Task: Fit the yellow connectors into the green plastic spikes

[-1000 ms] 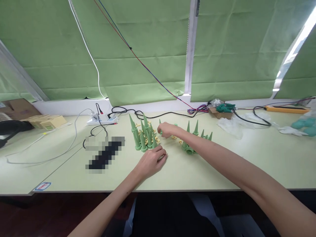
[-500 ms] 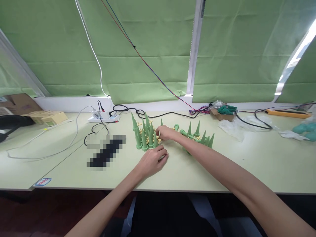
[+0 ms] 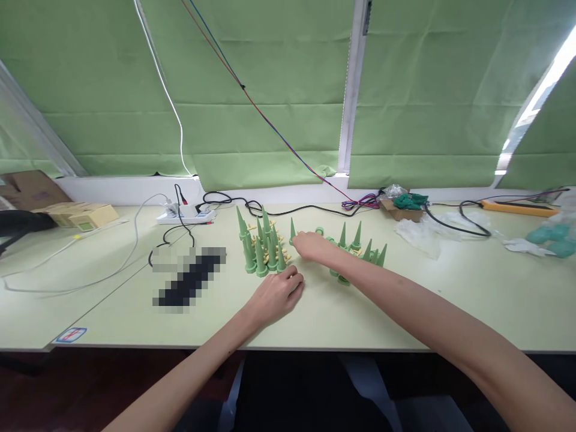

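Observation:
Several green cones with round bases (image 3: pixel 261 258) stand close together at the table's middle, small yellow pieces among them. My left hand (image 3: pixel 282 290) rests on the table at their front right edge, its fingers curled; whatever they hold is hidden. Right of this group, my right hand (image 3: pixel 308 246) is closed beside a lone green cone (image 3: pixel 292 230), and its fingertips are mostly hidden. A second group of green cones (image 3: pixel 369 252), some upright and some lying down, is partly covered by my right forearm.
A white power strip (image 3: pixel 186 215) with black cables lies at the back left. Yellow boxes (image 3: pixel 92 217) stand farther left. A small carton (image 3: pixel 400 211) holding green material, plastic bags (image 3: pixel 418 237) and an orange bar (image 3: pixel 519 208) are on the right.
My right hand has moved right, away from the left group of cones, uncovering yellow pieces at its edge. My left hand has barely moved.

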Action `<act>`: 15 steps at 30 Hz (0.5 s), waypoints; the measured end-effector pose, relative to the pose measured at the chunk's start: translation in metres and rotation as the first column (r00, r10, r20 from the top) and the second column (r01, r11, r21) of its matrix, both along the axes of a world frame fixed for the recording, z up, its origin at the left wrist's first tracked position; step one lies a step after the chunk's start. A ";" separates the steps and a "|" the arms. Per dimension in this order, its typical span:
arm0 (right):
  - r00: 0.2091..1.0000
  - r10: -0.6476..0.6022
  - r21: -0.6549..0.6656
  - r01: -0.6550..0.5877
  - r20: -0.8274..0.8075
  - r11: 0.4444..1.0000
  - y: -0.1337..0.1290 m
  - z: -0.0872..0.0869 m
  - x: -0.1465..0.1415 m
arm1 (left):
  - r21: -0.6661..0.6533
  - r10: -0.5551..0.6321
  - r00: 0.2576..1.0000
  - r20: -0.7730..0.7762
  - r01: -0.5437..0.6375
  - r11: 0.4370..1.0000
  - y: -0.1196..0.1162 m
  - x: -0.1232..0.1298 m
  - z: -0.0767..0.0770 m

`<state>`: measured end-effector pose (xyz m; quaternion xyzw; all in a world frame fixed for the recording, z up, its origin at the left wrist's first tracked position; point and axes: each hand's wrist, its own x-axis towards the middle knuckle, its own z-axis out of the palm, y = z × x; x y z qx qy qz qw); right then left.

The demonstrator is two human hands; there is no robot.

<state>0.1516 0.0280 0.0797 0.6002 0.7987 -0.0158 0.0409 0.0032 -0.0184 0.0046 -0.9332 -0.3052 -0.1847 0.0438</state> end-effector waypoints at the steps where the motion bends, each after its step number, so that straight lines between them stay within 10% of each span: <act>1: 1.000 0.001 0.023 -0.001 0.000 1.000 -0.004 0.004 0.001 | -0.002 0.011 1.000 -0.015 -0.011 1.000 -0.001 0.000 0.000; 9: 0.989 -0.001 0.399 0.059 -0.145 0.915 -0.056 0.041 0.046 | -0.136 0.174 0.985 -0.013 -0.174 0.975 -0.003 0.013 0.008; 15: 0.939 -0.125 0.522 0.285 -0.321 0.804 -0.079 0.033 0.111 | -0.116 0.158 0.981 -0.116 -0.172 0.978 0.011 0.042 0.011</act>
